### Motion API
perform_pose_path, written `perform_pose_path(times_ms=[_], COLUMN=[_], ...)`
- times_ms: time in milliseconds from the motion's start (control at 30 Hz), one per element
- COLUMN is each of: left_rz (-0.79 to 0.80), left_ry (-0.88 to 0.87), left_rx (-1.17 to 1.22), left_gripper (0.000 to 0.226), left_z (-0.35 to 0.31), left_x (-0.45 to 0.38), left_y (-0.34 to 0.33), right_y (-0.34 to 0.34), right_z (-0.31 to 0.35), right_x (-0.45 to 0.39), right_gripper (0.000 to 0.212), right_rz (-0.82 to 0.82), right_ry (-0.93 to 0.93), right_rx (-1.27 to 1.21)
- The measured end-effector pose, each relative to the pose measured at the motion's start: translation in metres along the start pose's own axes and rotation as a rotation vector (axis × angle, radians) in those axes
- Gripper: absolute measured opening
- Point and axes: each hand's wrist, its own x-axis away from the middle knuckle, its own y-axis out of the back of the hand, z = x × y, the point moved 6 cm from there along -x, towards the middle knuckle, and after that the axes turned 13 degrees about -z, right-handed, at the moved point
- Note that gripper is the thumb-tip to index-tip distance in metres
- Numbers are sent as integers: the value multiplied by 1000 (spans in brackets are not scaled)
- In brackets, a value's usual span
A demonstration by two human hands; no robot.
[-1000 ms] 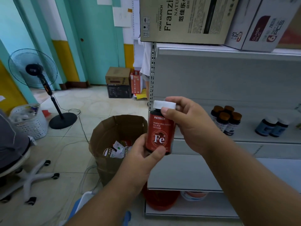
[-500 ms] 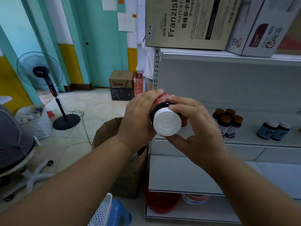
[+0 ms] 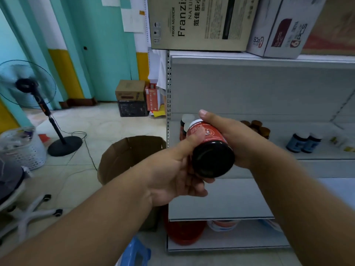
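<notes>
Room: teal and yellow walls, tiled floor; a grey shelf [image 3: 249,89] fills the right half, and all places below are given from it.
Left of shelf: an open brown box [image 3: 132,150] stands on the floor just beside the post; a fan [image 3: 28,85] is well beyond it.
On shelf: red twins [image 3: 184,125] at the left end of the middle board, jars [image 3: 257,126] near them, blue bottles [image 3: 303,143] further right.
Bottle [image 3: 208,139]: red, held in the air just in front of the shelf's left end, level with the middle board.
Axis: lying over, with the black base facing the person and the white cap end pointing at the shelf, close to the twins.
Left hand [image 3: 172,175]: grips from the box side, thumb across the label, fingers curled under the base.
Right hand [image 3: 238,141]: wraps the body from the jars' side, one finger reaching over towards the cap.
Turning point: probably a check of the base. To stand the bottle by the twins, the cap must swing up. The right hand, holding the body, looks better placed to carry it in.
</notes>
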Motion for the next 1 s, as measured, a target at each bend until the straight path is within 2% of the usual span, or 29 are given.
perform_pose_path(times_ms=[100,167,233,300,400,533,600,700,767,833,900,1000], left_rz=[-7,-33,-103,-200,-315,-344,-378,-549,-693,-766,-765,-691], left_ry=[58,36,-37,-156,-304,-415,-461,-555,-635,-681,-656,-486], left_rx=[16,-44,-176,-365,-556,-668,-713,-843,-1039,-1218,-1334,-1390], left_gripper=[83,82,78,74,81,62,59,68,71,73,78,92], left_z=[1,3,5,7,11,15,17,22,26,33,42,61], left_x=[-6,-14,-23,-37,-61,-95,-114,-142,-159,-172,-186,-208], left_y=[-7,-4,2,9,18,18,18,30,45,58,65,76], right_y=[9,14,20,28,35,47,55,67,74,77,77,72], right_z=[-14,-19,-21,-18,-16,-17,-19,-22,-26,-31,-38,-48], right_x=[-5,-9,-12,-14,-14,-34,-48,-77,-102,-124,-143,-167], right_gripper=[63,62,57,46,33,50,52,53,57,58,61,67], right_rz=[-9,-20,-39,-74,-114,-162,-187,-234,-289,-337,-356,-340], right_ry=[-49,-46,-13,101,237,332,366,421,452,478,482,440], right_rx=[-39,-40,-18,81,229,395,491,637,727,776,777,784])
